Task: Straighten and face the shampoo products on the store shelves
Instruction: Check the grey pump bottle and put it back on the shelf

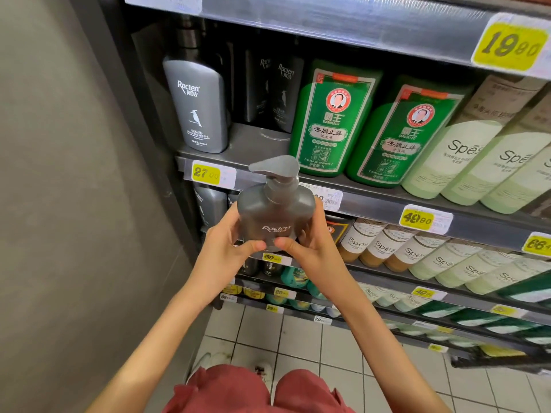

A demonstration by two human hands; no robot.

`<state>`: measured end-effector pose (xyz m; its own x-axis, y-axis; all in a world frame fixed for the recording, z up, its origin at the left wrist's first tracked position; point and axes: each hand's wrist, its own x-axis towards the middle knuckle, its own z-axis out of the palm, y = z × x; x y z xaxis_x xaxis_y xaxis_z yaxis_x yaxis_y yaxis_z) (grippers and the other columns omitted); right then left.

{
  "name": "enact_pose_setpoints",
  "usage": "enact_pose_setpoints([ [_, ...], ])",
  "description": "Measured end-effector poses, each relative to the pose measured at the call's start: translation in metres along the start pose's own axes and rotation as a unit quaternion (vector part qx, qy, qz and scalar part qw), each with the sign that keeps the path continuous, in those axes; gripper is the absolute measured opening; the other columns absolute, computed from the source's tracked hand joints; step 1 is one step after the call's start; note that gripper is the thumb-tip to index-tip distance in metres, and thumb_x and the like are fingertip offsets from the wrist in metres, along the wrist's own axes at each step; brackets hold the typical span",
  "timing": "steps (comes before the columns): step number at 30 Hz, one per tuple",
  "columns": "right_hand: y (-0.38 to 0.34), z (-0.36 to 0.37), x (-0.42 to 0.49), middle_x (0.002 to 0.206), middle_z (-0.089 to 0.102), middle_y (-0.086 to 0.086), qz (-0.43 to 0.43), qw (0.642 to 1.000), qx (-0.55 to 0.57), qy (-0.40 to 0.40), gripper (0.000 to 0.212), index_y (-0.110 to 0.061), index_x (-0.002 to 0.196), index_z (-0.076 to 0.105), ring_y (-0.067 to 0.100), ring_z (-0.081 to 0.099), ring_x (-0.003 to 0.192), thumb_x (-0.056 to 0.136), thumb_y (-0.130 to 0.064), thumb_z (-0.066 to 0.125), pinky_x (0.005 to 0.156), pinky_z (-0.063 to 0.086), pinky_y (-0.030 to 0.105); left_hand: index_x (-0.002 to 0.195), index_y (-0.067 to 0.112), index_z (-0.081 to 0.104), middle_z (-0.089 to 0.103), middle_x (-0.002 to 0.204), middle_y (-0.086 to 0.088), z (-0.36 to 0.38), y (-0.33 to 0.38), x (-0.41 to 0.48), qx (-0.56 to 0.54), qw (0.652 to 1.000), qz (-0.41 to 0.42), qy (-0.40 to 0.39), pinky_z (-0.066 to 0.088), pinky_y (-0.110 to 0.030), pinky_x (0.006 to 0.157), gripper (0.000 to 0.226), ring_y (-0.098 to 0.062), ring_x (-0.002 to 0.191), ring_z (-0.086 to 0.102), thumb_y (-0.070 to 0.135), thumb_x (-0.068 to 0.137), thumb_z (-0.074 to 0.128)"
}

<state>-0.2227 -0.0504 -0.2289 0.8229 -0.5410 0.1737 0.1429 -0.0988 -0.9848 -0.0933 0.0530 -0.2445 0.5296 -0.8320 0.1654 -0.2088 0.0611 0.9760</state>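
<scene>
- Shampoo shelves [369,204] run in tiers from upper left down to the right, beside a plain grey wall [74,174].
- Pale Spes bottles [453,162] stand in a row at the right of the upper tier, labels outward.
- Two green bottles [331,120] stand side by side just left of them, labels to the front.
- A grey Racten bottle [196,108] stands upright at the left end of that tier, with darker ones further back.
- A grey pump bottle [274,210] is off the shelf, held in the air in front of the shelf edge, spout pointing left, label toward the camera.
- The left hand [226,242] grips its left side and the right hand [313,248] its right side, with both thumbs across the lower front and their tips close together.
- A yellow price tag [208,174] reading 27 sits on the shelf edge, just up and left of the pump.
</scene>
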Motion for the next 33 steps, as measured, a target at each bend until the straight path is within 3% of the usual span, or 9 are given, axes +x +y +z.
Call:
enact_pose_setpoints([
  [3,-0.005,-0.004,-0.002,0.116,0.057,-0.014,0.026,0.999,-0.022,-0.004,0.055,-0.029,0.126,0.038,0.004,0.055,0.111,0.085,-0.004,0.065,0.091,0.047,0.022,0.106,0.044,0.057,0.068,0.104,0.021,-0.004,0.005,-0.006,0.0,1.0,-0.011,-0.017,0.046,-0.011,0.083,0.053,0.001,0.101,0.062,0.005,0.073,0.069],
  [5,-0.014,-0.006,-0.003,0.116,0.061,-0.01,0.082,0.995,-0.049,-0.006,0.047,-0.033,0.119,0.047,0.007,0.059,0.109,0.083,-0.016,0.071,0.09,0.051,0.029,0.109,0.032,0.059,0.07,0.103,0.016,-0.005,0.013,-0.016,-0.013,0.999,-0.033,-0.029,0.049,-0.013,0.078,0.038,-0.003,0.098,0.065,0.017,0.076,0.07],
  [9,-0.037,-0.002,0.006,0.097,0.072,0.0,0.218,0.973,-0.077,-0.028,0.044,-0.018,0.103,0.063,0.014,0.07,0.086,0.073,-0.049,0.073,0.073,0.057,0.029,0.101,0.018,0.068,0.073,0.097,-0.005,-0.002,0.037,-0.032,-0.185,0.973,-0.14,-0.006,0.054,-0.021,0.069,0.034,-0.015,0.089,0.069,0.039,0.075,0.066],
  [12,-0.051,0.002,0.011,0.08,0.073,0.001,0.27,0.962,-0.016,-0.027,0.033,-0.011,0.089,0.067,0.012,0.07,0.07,0.081,-0.043,0.068,0.056,0.052,0.021,0.1,0.021,0.072,0.072,0.105,-0.007,0.0,0.058,-0.033,-0.194,0.958,-0.209,-0.034,0.057,-0.025,0.074,0.037,-0.018,0.096,0.069,0.049,0.079,0.06],
  [17,-0.059,0.001,0.013,0.085,0.074,0.007,0.285,0.958,-0.004,-0.021,0.036,-0.007,0.091,0.069,0.015,0.07,0.071,0.083,-0.041,0.067,0.058,0.053,0.022,0.102,0.022,0.072,0.072,0.106,-0.003,-0.003,0.077,-0.035,-0.18,0.948,-0.247,-0.089,0.059,-0.031,0.072,0.043,-0.018,0.096,0.068,0.05,0.074,0.055],
  [22,-0.052,0.001,0.001,0.102,0.072,0.002,0.245,0.969,-0.002,-0.042,0.038,-0.013,0.111,0.063,0.013,0.07,0.089,0.088,-0.043,0.058,0.073,0.055,0.023,0.117,0.01,0.058,0.071,0.107,-0.005,-0.006,0.073,-0.037,-0.116,0.97,-0.213,-0.017,0.058,-0.031,0.074,0.06,-0.019,0.095,0.069,0.041,0.066,0.064],
  [26,-0.036,0.011,-0.009,0.117,0.066,-0.003,0.156,0.987,-0.025,-0.004,0.029,-0.024,0.122,0.056,0.012,0.064,0.106,0.093,-0.022,0.056,0.092,0.052,0.03,0.118,0.016,0.055,0.067,0.113,-0.004,-0.007,0.06,-0.023,-0.065,0.988,-0.128,0.063,0.051,-0.029,0.083,0.039,-0.014,0.099,0.066,0.016,0.08,0.064],
  [31,-0.034,0.02,0.025,0.113,0.067,0.001,0.044,0.994,-0.073,0.072,0.035,-0.02,0.126,0.054,0.016,0.065,0.102,0.094,-0.008,0.054,0.089,0.054,0.035,0.131,0.017,0.046,0.061,0.121,-0.003,-0.009,0.052,0.017,0.01,0.996,-0.043,0.082,0.049,-0.036,0.094,0.042,-0.015,0.109,0.059,0.009,0.091,0.055],
  [33,-0.037,0.023,0.042,0.106,0.067,-0.007,-0.004,0.99,-0.094,0.108,0.038,-0.031,0.116,0.055,0.011,0.065,0.099,0.091,-0.003,0.055,0.086,0.055,0.031,0.133,0.018,0.044,0.06,0.122,0.002,-0.013,0.054,0.035,0.048,0.994,-0.01,0.093,0.047,-0.025,0.093,0.045,-0.011,0.111,0.057,0.006,0.091,0.054],
])
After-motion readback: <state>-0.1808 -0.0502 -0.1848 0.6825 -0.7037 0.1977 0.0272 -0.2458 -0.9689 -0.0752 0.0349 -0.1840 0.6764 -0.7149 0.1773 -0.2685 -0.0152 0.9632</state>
